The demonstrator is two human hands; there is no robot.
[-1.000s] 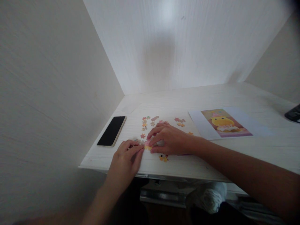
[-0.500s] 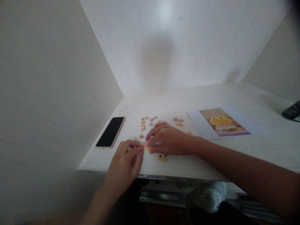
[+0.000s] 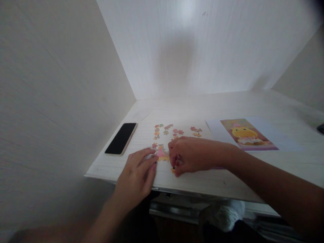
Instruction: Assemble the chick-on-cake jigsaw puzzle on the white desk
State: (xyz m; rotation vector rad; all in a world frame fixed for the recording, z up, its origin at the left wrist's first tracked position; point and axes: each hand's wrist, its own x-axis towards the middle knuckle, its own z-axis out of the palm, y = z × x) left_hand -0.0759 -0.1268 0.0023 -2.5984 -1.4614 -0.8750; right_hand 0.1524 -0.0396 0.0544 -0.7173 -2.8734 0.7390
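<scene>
A small block of joined jigsaw pieces (image 3: 162, 154), pink and grey above yellow, lies flat on the white table. My left hand (image 3: 136, 168) has its thumb and index fingertips together at the block's left edge, with a small dark spot showing there. To the right, my right hand (image 3: 188, 155) is bent down over the table. Its thumb and fingers close on a yellow jigsaw piece (image 3: 173, 170) with a black dot, mostly covered by the fingers. Loose jigsaw pieces (image 3: 178, 131) in pink, yellow and grey lie behind the hands.
A phone (image 3: 121, 138) lies left of the pieces. On the right is a paper sheet with a printed picture (image 3: 249, 135) of a yellow toy in a pink hat. White panels (image 3: 182, 50) enclose the back and sides. The table's front edge (image 3: 202, 195) runs just below my hands.
My right hand has left the joined block and shifted slightly right and toward me, onto the yellow piece. More of the block now shows. The left hand stays at its left edge.
</scene>
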